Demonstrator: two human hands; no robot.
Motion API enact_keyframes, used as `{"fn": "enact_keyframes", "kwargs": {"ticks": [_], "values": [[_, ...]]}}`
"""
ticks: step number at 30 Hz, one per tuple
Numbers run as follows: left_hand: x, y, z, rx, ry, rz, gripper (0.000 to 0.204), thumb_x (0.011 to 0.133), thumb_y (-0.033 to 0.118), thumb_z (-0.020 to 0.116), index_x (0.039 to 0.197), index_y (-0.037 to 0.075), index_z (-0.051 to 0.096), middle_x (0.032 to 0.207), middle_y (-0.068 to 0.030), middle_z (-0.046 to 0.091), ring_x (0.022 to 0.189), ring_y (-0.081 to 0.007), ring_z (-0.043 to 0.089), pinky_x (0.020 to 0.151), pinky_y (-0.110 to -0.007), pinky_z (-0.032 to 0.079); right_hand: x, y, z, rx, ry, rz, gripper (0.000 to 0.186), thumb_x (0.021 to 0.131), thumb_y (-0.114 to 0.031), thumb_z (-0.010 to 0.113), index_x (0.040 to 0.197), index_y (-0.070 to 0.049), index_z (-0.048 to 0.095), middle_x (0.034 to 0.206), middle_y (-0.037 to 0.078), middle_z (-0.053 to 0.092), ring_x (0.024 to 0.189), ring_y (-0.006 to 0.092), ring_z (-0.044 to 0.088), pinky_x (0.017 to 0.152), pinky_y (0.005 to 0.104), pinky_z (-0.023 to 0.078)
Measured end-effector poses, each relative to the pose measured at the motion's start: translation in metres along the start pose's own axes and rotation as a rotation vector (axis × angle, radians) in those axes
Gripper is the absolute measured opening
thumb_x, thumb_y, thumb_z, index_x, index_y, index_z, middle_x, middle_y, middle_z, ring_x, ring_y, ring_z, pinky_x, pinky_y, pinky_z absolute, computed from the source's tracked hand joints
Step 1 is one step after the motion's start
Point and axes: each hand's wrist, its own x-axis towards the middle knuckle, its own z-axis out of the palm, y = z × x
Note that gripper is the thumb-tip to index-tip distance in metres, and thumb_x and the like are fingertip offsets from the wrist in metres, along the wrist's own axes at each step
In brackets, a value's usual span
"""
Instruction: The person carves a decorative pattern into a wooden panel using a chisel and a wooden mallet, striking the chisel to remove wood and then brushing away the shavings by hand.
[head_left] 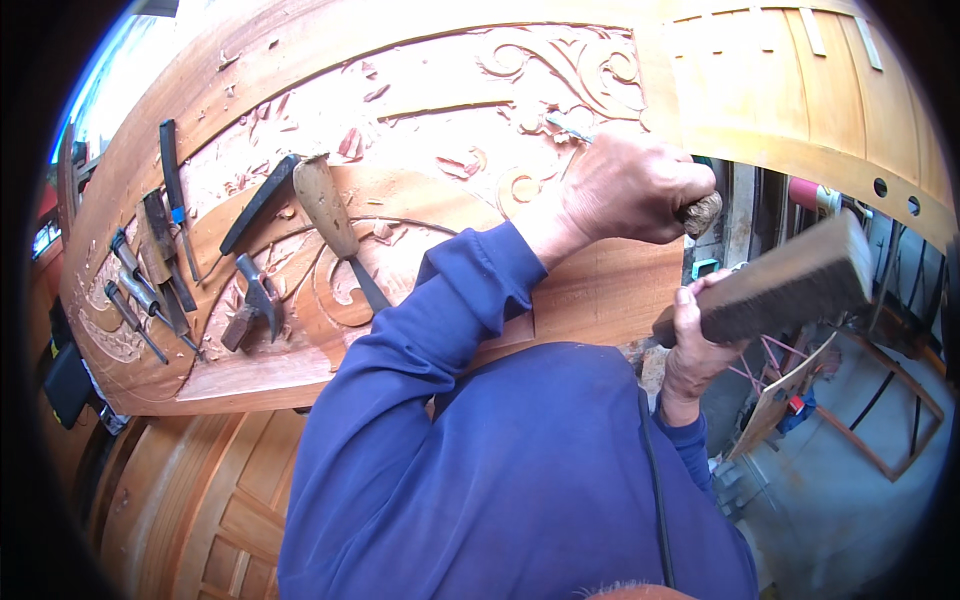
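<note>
My left hand (635,188) is closed around a carving gouge. The gouge's frayed wooden handle end (702,214) sticks out behind the fist, and its thin blade (568,129) points to the upper left at the carved scrollwork (575,70). Much of the tool is hidden by my fingers. At the right, my right hand (700,350) grips a thick wooden block (785,285), used like a mallet and slightly blurred. The block is raised beside the board's right end, apart from the gouge handle. The big wooden panel (600,290) carries relief carving and loose shavings (350,143).
Left on the panel lie a wooden-handled chisel (325,205), a black-handled tool (260,205), a hammer head (260,295) and several more chisels (150,260). A pale slatted wooden piece (800,80) stands at the upper right. Wooden frames (880,400) rest on the floor.
</note>
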Motion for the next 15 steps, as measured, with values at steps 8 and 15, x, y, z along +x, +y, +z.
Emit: {"fn": "enact_keyframes", "kwargs": {"ticks": [8, 15], "values": [[-0.005, 0.002, 0.002, -0.068, -0.141, 0.001, 0.015, 0.07, 0.019, 0.073, 0.072, 0.016, 0.058, 0.06, -0.0061, 0.058, 0.058, -0.0261, 0.066, 0.049, -0.04, 0.05, 0.013, -0.007, -0.001, 0.008, -0.03, -0.091, 0.038, 0.08, 0.007, 0.073, 0.113, 0.0, 0.056, 0.103, 0.007, 0.058, 0.088, 0.0153, 0.059, 0.085, 0.0332, 0.051], [-0.013, 0.004, 0.007, 0.005, -0.145, 0.092, 0.016, 0.076, 0.018, 0.07, 0.072, 0.015, 0.055, 0.06, -0.0067, 0.056, 0.058, -0.0271, 0.065, 0.05, -0.041, 0.05, 0.009, -0.005, 0.0, -0.001, -0.003, 0.005, 0.039, 0.082, 0.006, 0.075, 0.115, -0.002, 0.055, 0.103, 0.005, 0.058, 0.092, 0.0148, 0.059, 0.087, 0.0323, 0.051]]}}
